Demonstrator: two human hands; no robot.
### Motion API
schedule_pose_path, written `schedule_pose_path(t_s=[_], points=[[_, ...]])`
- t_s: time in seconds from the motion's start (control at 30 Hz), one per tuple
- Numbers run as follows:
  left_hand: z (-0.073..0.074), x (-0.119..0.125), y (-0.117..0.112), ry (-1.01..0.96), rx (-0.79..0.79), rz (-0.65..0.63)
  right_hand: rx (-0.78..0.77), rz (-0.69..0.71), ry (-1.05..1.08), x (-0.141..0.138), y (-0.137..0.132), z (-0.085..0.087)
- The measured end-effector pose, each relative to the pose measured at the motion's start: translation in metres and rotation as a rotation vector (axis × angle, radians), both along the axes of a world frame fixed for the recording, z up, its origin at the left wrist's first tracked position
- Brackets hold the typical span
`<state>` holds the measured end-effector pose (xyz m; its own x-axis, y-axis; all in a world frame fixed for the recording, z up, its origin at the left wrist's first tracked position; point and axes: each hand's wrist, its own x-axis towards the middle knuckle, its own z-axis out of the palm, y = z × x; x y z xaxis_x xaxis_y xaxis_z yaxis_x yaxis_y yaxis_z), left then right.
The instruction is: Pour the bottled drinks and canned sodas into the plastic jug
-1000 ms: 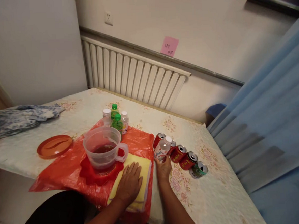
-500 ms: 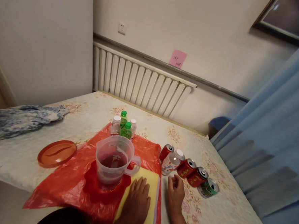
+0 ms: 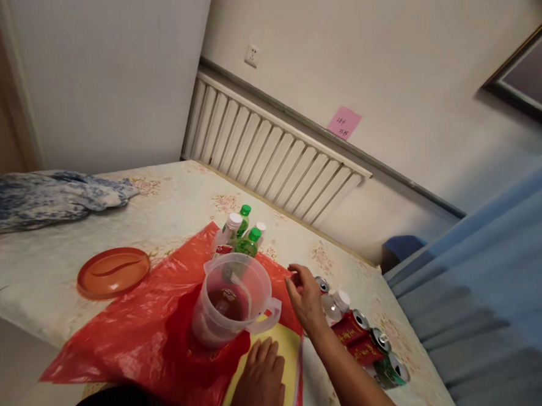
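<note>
My left hand [image 3: 260, 381] lies flat, fingers stretched out, on a yellow pad or folder [image 3: 284, 343]. Close beside it, a translucent plastic measuring jug [image 3: 214, 320] with brown liquid stands in a red, wavy-rimmed dish [image 3: 180, 325]. My right hand [image 3: 307, 299] is raised between the jug handle and a row of drink cans, fingers bent and apart, with nothing visible in them. My right hand and forearm partly cover this row: a clear bottle with a white cap [image 3: 337, 306], red cans [image 3: 352, 325] and a green can [image 3: 391, 370].
A red plastic sheet [image 3: 123, 334] lies under the dish. Behind the jug stand green-capped bottles [image 3: 247, 244] and white-capped bottles [image 3: 229, 233]. An orange lid [image 3: 114, 272] and a blue-white cloth [image 3: 54, 198] lie leftward on the flowered tablecloth [image 3: 169, 197]. A radiator [image 3: 272, 148] lines the wall.
My right hand has moved forward from in front of the cans to the far end of their row, its fingers spreading. My left hand stays on the yellow pad. The camera view has shifted.
</note>
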<state>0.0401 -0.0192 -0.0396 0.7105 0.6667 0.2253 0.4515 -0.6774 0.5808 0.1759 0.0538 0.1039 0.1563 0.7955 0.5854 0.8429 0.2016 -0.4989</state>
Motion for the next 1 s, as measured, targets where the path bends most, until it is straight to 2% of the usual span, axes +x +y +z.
schedule_pose_path(t_s=[0.1, 0.27, 0.37, 0.5, 0.6, 0.73, 0.87, 1.0], points=[[0.006, -0.004, 0.0, -0.019, -0.085, -0.015, -0.003, 0.057, -0.043, -0.019, 0.034, 0.02], [0.008, -0.006, 0.001, -0.068, -0.133, -0.031, -0.041, 0.192, -0.162, -0.041, 0.079, 0.042], [0.007, -0.006, 0.001, -0.085, -0.135, -0.03, -0.105, 0.245, -0.319, -0.051, 0.092, 0.051], [0.008, -0.006, 0.002, -0.133, -0.147, -0.014, -0.233, 0.234, -0.486, -0.056, 0.1, 0.059], [0.008, -0.006, 0.001, -0.177, -0.134, -0.003, -0.276, 0.205, -0.5, -0.052, 0.099, 0.059], [0.009, -0.006, 0.0, -0.255, -0.102, 0.012, -0.251, 0.193, -0.458, -0.037, 0.086, 0.058], [0.006, -0.002, 0.003, -0.346, -0.093, 0.034, -0.175, 0.135, -0.399, -0.013, 0.06, 0.065], [-0.001, 0.005, 0.007, -0.448, -0.161, 0.085, -0.137, 0.064, -0.386, 0.014, 0.023, 0.083]])
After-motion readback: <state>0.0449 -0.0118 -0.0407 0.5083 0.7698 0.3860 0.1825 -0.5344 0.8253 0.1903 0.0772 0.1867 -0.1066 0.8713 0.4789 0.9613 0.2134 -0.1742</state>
